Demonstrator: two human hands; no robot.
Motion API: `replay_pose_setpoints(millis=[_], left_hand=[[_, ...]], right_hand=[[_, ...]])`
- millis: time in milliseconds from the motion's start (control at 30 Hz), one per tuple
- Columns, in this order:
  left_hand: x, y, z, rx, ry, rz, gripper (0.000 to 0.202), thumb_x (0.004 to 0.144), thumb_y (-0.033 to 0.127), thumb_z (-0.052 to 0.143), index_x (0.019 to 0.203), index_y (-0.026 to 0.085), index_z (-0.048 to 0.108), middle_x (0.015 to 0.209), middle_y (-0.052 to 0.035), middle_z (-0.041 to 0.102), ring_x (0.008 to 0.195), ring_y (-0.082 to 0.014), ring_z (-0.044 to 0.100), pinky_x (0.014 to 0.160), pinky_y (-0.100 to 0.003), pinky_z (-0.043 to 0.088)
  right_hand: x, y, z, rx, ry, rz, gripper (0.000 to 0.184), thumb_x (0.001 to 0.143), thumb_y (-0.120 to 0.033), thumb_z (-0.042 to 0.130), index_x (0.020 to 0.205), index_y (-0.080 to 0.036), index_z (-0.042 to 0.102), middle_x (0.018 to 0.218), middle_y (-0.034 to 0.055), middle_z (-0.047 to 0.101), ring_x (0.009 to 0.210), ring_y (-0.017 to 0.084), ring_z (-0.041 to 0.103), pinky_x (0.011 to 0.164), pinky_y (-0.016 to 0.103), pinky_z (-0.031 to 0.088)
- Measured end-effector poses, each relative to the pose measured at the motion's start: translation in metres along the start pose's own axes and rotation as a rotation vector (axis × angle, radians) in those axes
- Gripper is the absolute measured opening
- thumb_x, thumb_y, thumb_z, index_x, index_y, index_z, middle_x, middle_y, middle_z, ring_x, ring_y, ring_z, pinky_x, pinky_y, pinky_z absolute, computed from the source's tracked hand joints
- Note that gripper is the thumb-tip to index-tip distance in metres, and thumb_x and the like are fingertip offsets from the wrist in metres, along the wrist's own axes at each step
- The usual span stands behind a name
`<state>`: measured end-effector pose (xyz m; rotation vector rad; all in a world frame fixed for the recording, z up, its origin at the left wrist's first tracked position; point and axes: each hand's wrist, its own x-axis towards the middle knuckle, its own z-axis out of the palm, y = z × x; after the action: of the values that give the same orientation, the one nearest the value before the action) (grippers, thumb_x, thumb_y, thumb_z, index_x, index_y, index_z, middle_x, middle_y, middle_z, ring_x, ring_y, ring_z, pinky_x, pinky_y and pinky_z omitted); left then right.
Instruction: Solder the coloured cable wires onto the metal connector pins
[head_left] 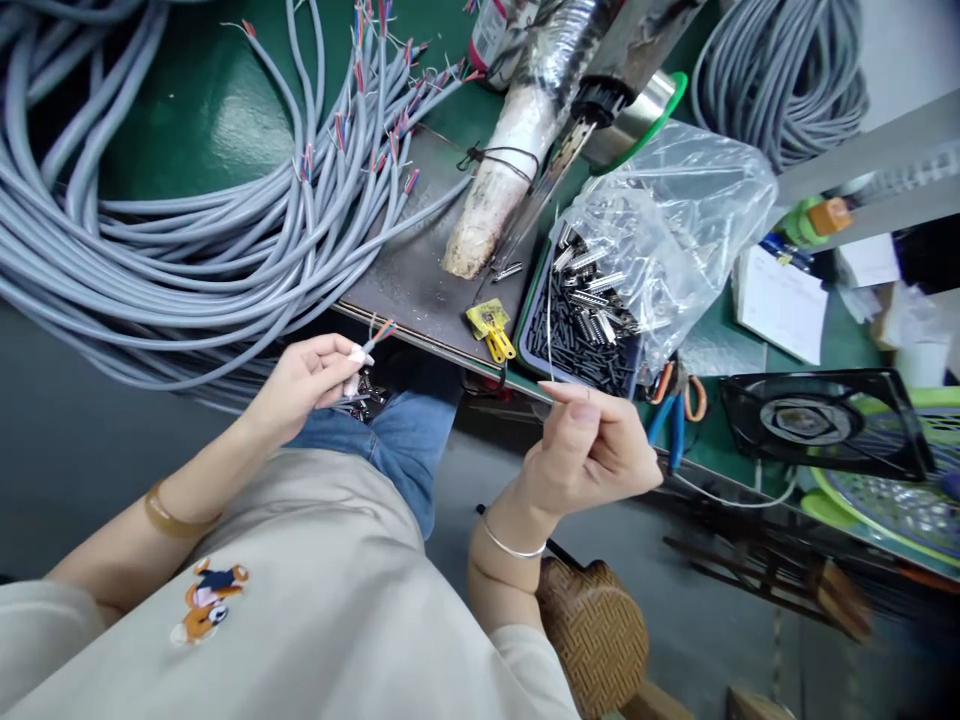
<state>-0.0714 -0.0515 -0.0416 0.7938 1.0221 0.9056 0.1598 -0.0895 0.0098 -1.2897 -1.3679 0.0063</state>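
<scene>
Just off the near edge of the surface [202, 120], above your lap [409, 405], your left hand [309, 385] pinches the cable end [379, 337], coloured wires [388, 328] sticking out past the fingers [326, 348]. Your right hand [589, 440] sits half curled by the tray [535, 290], index pointing left; a thin strand [550, 320] meets its fingertip [552, 388], but can't tell if you grip it or only touch it. Step in hand, as I judge it: readying the exposed wires. Next move seems to call for a steady left pinch, tips kept free and parted. Hard to make out: the rest of that cable is lost behind your hand; metal pieces [367, 396] at your lap are partly covered; strand's upper end is unclear near the plastic bag [682, 210], which veils some tray contents; cable bundle [90, 260] is cut off at left.
</scene>
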Motion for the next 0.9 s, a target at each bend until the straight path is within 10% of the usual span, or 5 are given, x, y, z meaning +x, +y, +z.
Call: replay_pose_setpoints(millis=[300,500,900], left_hand=[[0.002,0.029,0.055,0.254,-0.033,0.362,0.030,0.078,0.043,0.082,0.081,0.014,0.074,0.066,-0.0029,0.070,0.058,-0.0108,0.062,0.057,-0.021,0.051],[0.009,0.038,0.061,0.156,-0.305,0.200,0.038,0.084,0.051,0.076,0.077,0.014,0.068,0.058,-0.0014,0.065,0.039,-0.0046,0.041,0.039,-0.021,0.031],[0.014,0.026,0.058,0.123,-0.266,0.194,0.033,0.081,0.043,0.080,0.082,0.014,0.065,0.059,0.0022,0.063,0.041,-0.0031,0.045,0.041,-0.016,0.036]], right_hand=[[0.002,-0.005,0.016,-0.007,-0.115,0.081,0.022,0.098,-0.033,0.061,0.086,-0.022,0.077,0.060,-0.0043,0.062,0.047,0.008,0.051,0.046,0.024,0.035],[-0.003,0.000,0.023,0.141,-0.256,0.343,0.012,0.089,-0.031,0.071,0.088,-0.020,0.076,0.081,0.0009,0.070,0.061,0.010,0.061,0.047,0.021,0.040],[-0.004,0.002,0.031,0.312,-0.360,0.567,0.007,0.084,-0.025,0.072,0.080,-0.020,0.073,0.077,0.0005,0.068,0.063,0.009,0.060,0.049,0.020,0.043]])
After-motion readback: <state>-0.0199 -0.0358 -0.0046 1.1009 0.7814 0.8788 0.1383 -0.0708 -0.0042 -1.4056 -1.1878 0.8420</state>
